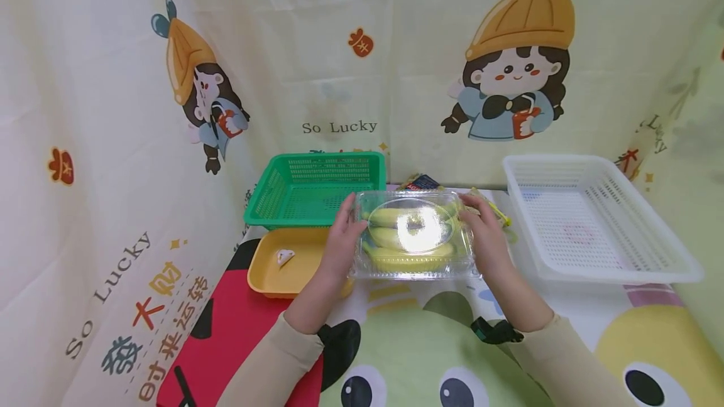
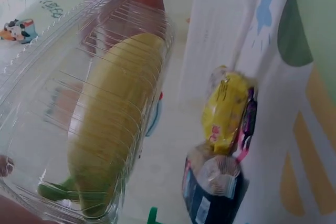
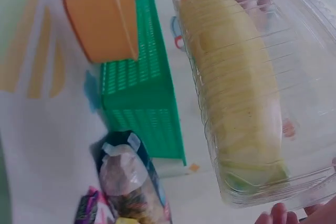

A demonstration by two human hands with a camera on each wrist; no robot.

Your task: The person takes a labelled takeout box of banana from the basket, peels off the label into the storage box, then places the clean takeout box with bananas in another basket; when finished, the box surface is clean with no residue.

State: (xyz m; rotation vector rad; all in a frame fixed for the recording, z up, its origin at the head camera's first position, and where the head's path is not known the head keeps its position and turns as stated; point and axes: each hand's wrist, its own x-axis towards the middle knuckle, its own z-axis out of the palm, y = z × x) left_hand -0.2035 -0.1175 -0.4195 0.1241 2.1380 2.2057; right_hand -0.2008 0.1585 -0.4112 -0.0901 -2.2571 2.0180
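A clear plastic clamshell box (image 1: 415,269) is held up above the table in the head view. Several yellow bananas (image 1: 390,237) lie inside, seen through a lid that catches a bright glare. My left hand (image 1: 339,244) grips the box's left side, and my right hand (image 1: 488,234) grips its right side. One banana (image 2: 113,119) with a green stem shows through the ribbed wall in the left wrist view. Fingertips (image 3: 278,216) of the right hand are at the box's lower edge in the right wrist view.
A green basket (image 1: 257,212) stands behind on the left. Before it sits an orange tray (image 1: 260,278) with a small white object (image 1: 285,257). A white basket (image 1: 667,231) is at the right. Behind the box lie a dark packet (image 1: 421,182) and a yellow packet (image 1: 498,211).
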